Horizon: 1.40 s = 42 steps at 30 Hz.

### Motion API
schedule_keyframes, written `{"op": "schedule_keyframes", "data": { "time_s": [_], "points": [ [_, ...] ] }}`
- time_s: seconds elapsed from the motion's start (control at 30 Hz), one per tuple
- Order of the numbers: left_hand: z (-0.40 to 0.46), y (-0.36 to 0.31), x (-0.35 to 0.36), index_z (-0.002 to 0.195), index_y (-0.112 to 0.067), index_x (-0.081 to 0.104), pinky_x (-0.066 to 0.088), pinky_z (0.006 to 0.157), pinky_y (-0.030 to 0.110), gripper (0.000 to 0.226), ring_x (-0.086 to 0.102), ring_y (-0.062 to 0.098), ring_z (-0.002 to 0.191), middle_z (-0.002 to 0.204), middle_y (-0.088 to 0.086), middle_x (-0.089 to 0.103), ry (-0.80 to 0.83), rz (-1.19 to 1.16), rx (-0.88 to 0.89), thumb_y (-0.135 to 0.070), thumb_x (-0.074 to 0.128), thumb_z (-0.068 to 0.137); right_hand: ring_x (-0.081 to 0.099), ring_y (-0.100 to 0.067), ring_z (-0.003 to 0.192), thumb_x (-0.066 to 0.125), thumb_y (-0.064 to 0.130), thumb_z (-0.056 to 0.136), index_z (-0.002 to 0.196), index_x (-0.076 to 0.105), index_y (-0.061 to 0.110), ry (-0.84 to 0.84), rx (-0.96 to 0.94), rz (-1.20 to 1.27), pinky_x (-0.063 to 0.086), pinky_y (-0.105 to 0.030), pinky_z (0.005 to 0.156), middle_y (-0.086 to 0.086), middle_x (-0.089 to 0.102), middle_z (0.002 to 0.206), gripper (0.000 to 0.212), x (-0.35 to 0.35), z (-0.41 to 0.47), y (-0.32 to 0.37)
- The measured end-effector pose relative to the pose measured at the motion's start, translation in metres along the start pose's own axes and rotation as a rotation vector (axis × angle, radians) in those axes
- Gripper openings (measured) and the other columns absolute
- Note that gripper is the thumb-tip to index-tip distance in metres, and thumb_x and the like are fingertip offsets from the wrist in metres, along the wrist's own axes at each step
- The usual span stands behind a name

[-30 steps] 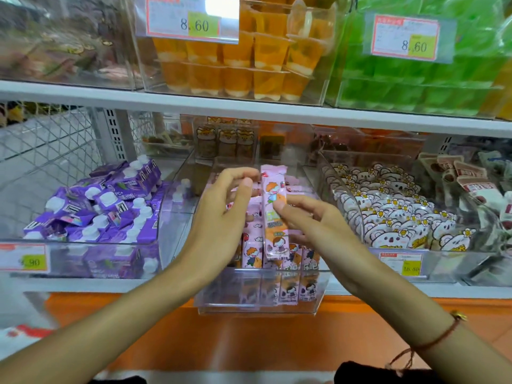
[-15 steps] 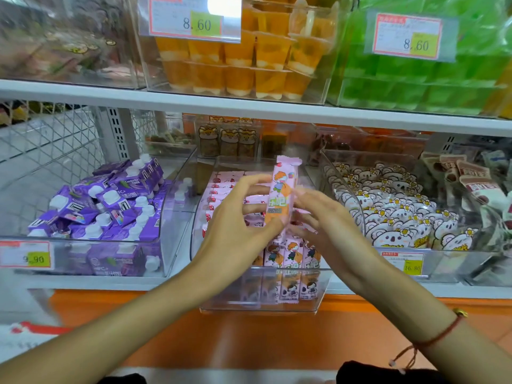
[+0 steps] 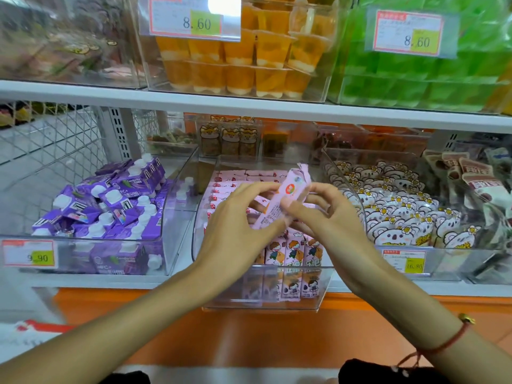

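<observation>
While the left hand point(image 3: 238, 225) curls its fingers round the lower end of a tilted pink packet point(image 3: 288, 192), the right hand point(image 3: 329, 217) pinches its upper half between thumb and fingers, just above the clear bin point(image 3: 263, 303) of like packets. Left of the hands a price tag point(image 3: 38, 257) reads 9.90. Right of them a second tag point(image 3: 414, 266) reads 16.80. Above, two shelf labels point(image 3: 199, 23) read 8.60.

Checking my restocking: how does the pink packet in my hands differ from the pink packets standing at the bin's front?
The held packet is tilted above the bin, pinched between the left hand and the right hand; the front-row packets stand upright inside it. The held packet shows small print and a round mark; the front-row packets show cartoon figures. Both are pink, slim wrappers.
</observation>
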<state>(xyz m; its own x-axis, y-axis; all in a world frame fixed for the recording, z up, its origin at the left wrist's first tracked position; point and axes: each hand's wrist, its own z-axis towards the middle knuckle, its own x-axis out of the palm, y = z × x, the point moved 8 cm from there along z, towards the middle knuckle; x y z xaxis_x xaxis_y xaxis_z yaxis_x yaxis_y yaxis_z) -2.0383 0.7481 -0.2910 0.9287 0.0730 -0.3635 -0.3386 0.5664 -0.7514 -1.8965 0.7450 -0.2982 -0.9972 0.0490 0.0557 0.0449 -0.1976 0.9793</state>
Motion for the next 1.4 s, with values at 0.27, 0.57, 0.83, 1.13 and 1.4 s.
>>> {"op": "schedule_keyframes", "data": {
  "time_s": [0.27, 0.57, 0.83, 1.13, 1.4],
  "points": [
    [0.008, -0.004, -0.012, 0.112, -0.029, 0.063, 0.045, 0.094, 0.013, 0.043, 0.062, -0.001, 0.106, 0.111, -0.012, 0.068, 0.010, -0.099, 0.025, -0.007, 0.076, 0.078, 0.066, -0.004, 0.096, 0.068, 0.003, 0.084, 0.095, 0.059, 0.015, 0.070, -0.209, -0.164, 0.050, -0.012, 0.071, -0.001, 0.068, 0.105, 0.019, 0.002, -0.007, 0.022],
    [-0.001, 0.024, 0.004, 0.103, -0.023, 0.072, 0.055, 0.062, 0.016, 0.029, 0.070, 0.000, 0.078, 0.092, -0.007, 0.076, 0.142, -0.589, -0.597, -0.038, 0.073, 0.078, 0.066, 0.000, 0.084, 0.065, 0.028, 0.087, 0.102, 0.071, 0.028, 0.072, -0.138, -0.230, 0.053, -0.020, 0.076, 0.002, 0.070, 0.101, 0.015, -0.001, -0.001, 0.016],
    [-0.003, 0.027, 0.013, 0.107, -0.022, 0.072, 0.057, 0.066, 0.019, 0.030, 0.073, 0.009, 0.085, 0.100, 0.000, 0.075, 0.257, -0.750, -0.688, -0.028, 0.070, 0.078, 0.064, -0.001, 0.073, 0.067, 0.020, 0.086, 0.107, 0.067, 0.025, 0.105, -0.130, -0.191, 0.053, -0.017, 0.068, 0.003, 0.064, 0.091, 0.022, 0.001, -0.003, 0.017],
    [0.008, 0.019, 0.016, 0.120, -0.020, 0.061, 0.054, 0.090, 0.026, 0.044, 0.070, 0.014, 0.099, 0.112, 0.004, 0.072, 0.301, -0.908, -0.565, -0.003, 0.061, 0.079, 0.060, -0.012, 0.086, 0.068, 0.002, 0.084, 0.108, 0.063, 0.031, 0.165, -0.317, -0.326, 0.054, -0.033, 0.081, 0.006, 0.059, 0.101, 0.039, 0.007, -0.010, 0.030],
    [0.004, 0.016, 0.006, 0.117, -0.012, 0.058, 0.057, 0.077, 0.022, 0.058, 0.070, 0.014, 0.100, 0.106, 0.005, 0.074, 0.116, -0.783, -0.502, -0.026, 0.078, 0.065, 0.057, -0.005, 0.105, 0.072, 0.008, 0.082, 0.120, 0.058, 0.024, 0.089, -0.485, -0.518, 0.046, -0.019, 0.091, 0.006, 0.059, 0.115, 0.044, 0.011, -0.016, 0.039]
  ]
}}
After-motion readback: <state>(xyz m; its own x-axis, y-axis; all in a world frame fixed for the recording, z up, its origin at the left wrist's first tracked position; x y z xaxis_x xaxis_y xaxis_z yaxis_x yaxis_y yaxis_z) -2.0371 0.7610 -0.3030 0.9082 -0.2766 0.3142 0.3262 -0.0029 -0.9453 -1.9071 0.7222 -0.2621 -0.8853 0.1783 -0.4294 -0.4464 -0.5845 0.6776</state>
